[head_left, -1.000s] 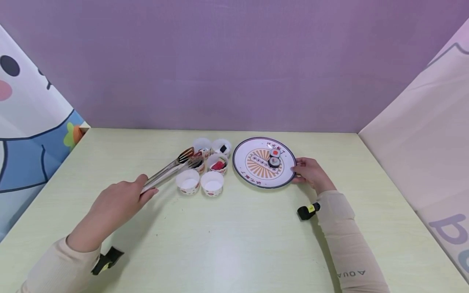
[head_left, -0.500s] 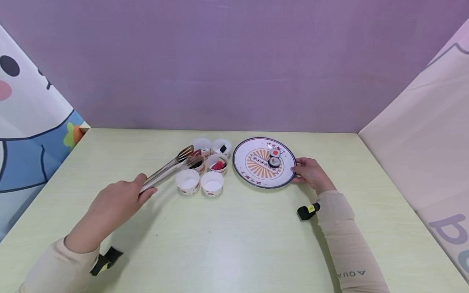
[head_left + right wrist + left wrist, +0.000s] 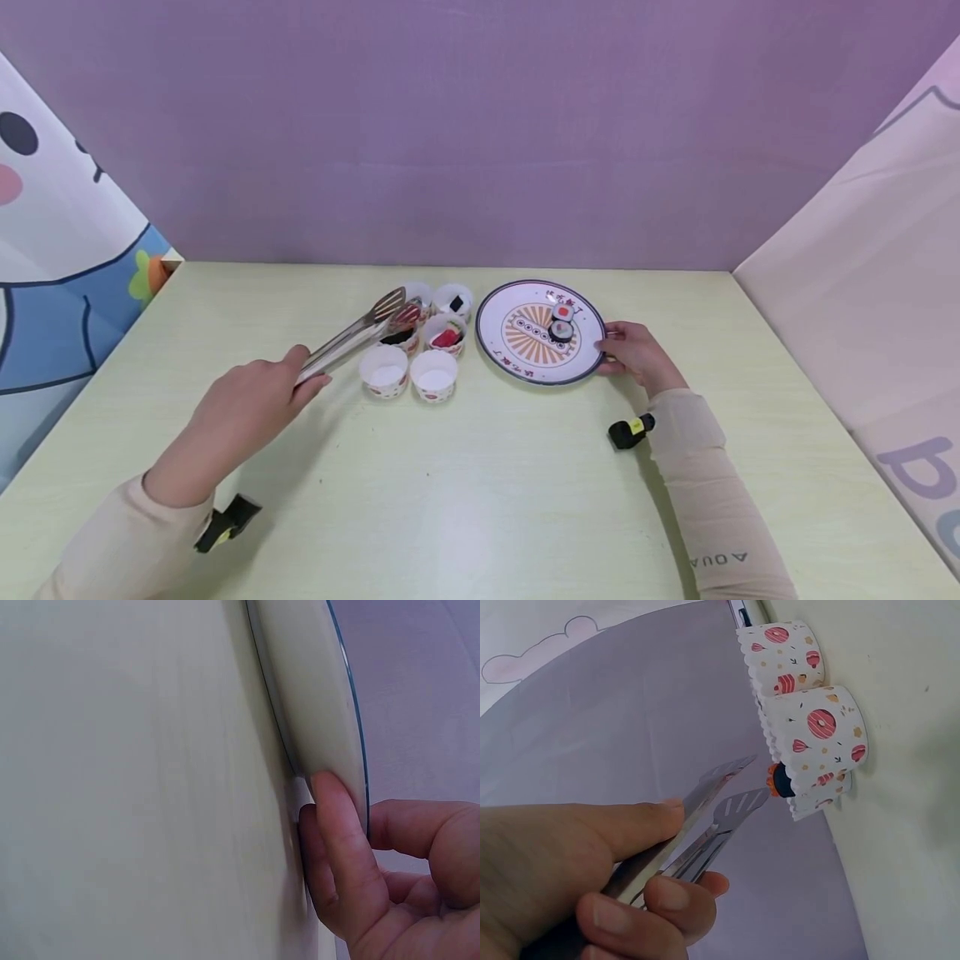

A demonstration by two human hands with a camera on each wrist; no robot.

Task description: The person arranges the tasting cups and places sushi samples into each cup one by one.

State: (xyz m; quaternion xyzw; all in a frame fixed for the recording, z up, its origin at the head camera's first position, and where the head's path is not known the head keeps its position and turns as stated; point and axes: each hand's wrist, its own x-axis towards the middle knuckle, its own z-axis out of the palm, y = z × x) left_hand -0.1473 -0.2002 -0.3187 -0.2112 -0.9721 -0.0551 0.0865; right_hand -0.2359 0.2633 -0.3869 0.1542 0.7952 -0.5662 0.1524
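Observation:
My left hand (image 3: 247, 408) grips metal tongs (image 3: 341, 346) with slotted ends. In the left wrist view the ends of the tongs (image 3: 742, 801) stand apart, and I see nothing between them. They hover over the left column of paper cups (image 3: 384, 371), partly covering the middle and back ones. A dark piece with an orange edge (image 3: 781, 780) shows beside a cup rim. My right hand (image 3: 633, 354) pinches the right rim of a white plate (image 3: 498, 333), thumb on top and fingers beneath. Two toy sushi rolls (image 3: 562, 322) sit on the plate.
Beside the plate, one cup (image 3: 446, 334) contains a red piece and another (image 3: 453, 300) a black-and-white piece. The front right cup (image 3: 434, 375) shows only its white inside. A purple partition (image 3: 465, 142) rises behind the table (image 3: 450, 500).
My left hand has risen slightly and shifted right, taking the tongs a little up and right over the cups. The right hand and plate stay where they were.

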